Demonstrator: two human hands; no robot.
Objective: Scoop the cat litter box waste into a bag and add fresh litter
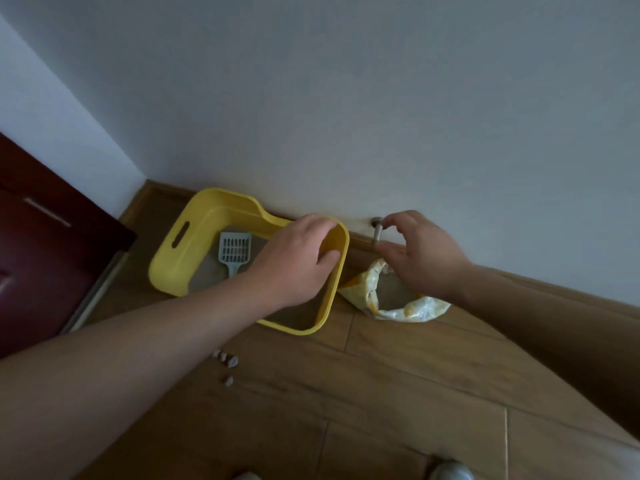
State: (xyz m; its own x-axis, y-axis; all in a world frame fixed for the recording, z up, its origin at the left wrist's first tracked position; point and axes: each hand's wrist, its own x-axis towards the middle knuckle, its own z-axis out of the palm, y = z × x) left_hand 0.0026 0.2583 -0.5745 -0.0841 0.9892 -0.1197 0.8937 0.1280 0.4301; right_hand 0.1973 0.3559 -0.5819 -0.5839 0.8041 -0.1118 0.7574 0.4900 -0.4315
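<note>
Wood-plank floor (pixel 381 393), brown, with the seams running on a diagonal. White wall (pixel 346 98) fills the 12 o'clock half of the view and meets the floor at a wooden baseboard (pixel 360 239). A second wall comes in at 10 o'clock to form a corner. At 9 o'clock stands a dark red door (pixel 41 254), its lower edge near the floor. The yellow litter box (pixel 180 258) sits on the floor just left of centre, its far side against the baseboard, with grey litter (pixel 204 275) in the bottom. A grey slotted scoop (pixel 234 251) lies inside on the litter, handle pointing to 6 o'clock. The left hand (pixel 294 258) grasps the box's rim at its 2 o'clock corner, fingers over the top, thumb inside the wall. At the box's 3 o'clock, just beside it, is an open yellow-and-white bag (pixel 415 311) holding grey litter. The right hand (pixel 422 258) hovers above the bag mouth, fingers loosely curled, gripping nothing visible. A metal door stop (pixel 377 232) juts from the baseboard beside that hand's fingertips. A few grey clumps (pixel 225 358) lie on the floor at the box's 6 o'clock. Shoe tip (pixel 450 471) at the bottom edge.
</note>
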